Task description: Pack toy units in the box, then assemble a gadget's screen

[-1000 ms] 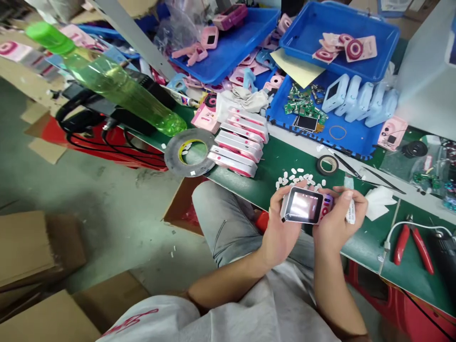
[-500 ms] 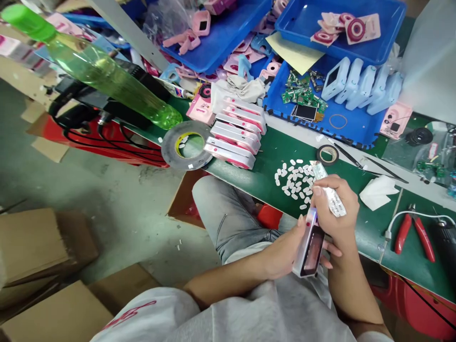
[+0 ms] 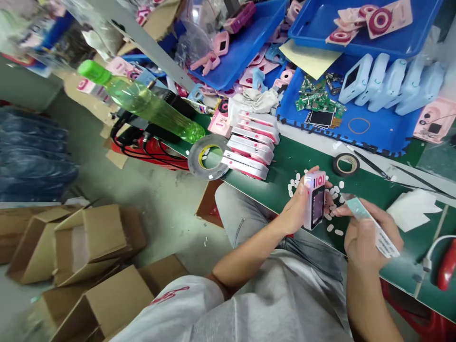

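Note:
My left hand [image 3: 295, 211] grips a white-and-pink toy camera [image 3: 309, 209], held upright above the bench edge with its dark screen towards me. A bluish light shows near its top. In my right hand [image 3: 363, 240], to the right of the camera and apart from it, is a silvery strip [image 3: 384, 241] with printed text. Small white oval pieces [image 3: 339, 232] lie scattered on the green bench behind and beside the camera. A row of similar white-and-pink cameras [image 3: 249, 164] stands farther left.
A grey tape roll [image 3: 195, 159] overhangs the bench's front edge. Nearby are a green bottle [image 3: 156, 107], a black tape roll [image 3: 337, 165], tweezers [image 3: 372, 164] and white paper [image 3: 409, 209]. Behind, a blue tray [image 3: 377, 137] holds circuit boards and light-blue cameras. Cardboard boxes [image 3: 110, 294] stand on the floor.
My hands have separated: the right moved right with the strip, away from the camera. My left hand raised the camera, which is more upright. The view shifted left.

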Motion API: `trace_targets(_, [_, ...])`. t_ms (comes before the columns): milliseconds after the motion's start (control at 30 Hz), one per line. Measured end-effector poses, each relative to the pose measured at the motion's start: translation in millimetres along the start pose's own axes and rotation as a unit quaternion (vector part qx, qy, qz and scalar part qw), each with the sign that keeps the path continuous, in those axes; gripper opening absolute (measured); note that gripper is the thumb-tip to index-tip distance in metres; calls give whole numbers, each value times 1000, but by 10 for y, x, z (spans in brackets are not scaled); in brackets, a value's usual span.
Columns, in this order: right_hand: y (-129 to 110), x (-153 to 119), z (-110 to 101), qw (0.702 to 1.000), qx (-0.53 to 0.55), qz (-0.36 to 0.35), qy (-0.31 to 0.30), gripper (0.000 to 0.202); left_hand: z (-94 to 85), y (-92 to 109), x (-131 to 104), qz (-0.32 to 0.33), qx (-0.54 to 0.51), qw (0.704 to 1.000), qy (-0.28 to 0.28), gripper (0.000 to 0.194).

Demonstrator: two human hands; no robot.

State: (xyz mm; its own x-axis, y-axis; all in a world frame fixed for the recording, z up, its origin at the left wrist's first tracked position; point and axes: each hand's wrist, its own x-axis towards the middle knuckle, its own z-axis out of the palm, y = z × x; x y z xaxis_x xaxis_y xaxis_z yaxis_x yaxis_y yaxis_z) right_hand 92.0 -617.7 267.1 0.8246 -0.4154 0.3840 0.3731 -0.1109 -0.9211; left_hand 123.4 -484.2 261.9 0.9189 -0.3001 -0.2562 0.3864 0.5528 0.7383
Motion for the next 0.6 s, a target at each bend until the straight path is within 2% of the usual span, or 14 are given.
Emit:
trace_targets(133, [34,-84,-61,995,-65,-42,-63,17,-44,-42,-21,19,11,1000,-9,78])
trace_targets(333, [-7,-11,-50,986,-28,-63,-153,34,-17,-12,-34,18,30,999,-17,81])
trace_targets(600, [-31,5,-21,980,-15,-86,-177,47,27,12,-63,16,35,999,-15,82])
